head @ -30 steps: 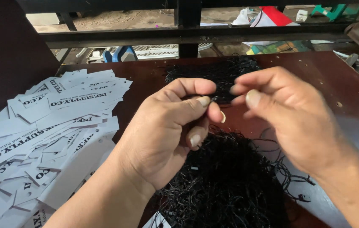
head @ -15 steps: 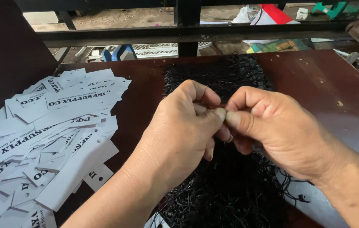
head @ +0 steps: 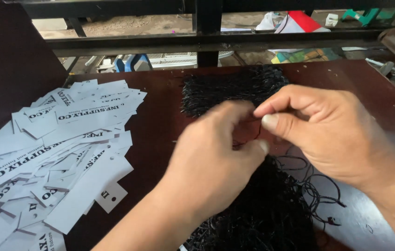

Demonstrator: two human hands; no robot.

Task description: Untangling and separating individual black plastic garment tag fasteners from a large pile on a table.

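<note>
My left hand (head: 211,162) and my right hand (head: 327,130) meet over a big heap of thin black strings (head: 257,214) on a dark brown table (head: 160,107). The right thumb and forefinger pinch one black string (head: 257,132) that runs down to the left fingertips, which also pinch it. More of the black heap (head: 230,90) shows beyond the hands. A spread pile of white card tags (head: 53,153) with black print lies to the left, apart from both hands.
Loose black string loops (head: 318,190) trail off the heap at the right. A dark metal rail (head: 206,42) runs along the far side of the table, with bare ground and coloured clutter (head: 299,23) behind it.
The hands came together over the heap, then drew slightly apart, with a single black string now stretched between their fingertips. The view has shifted a little.
</note>
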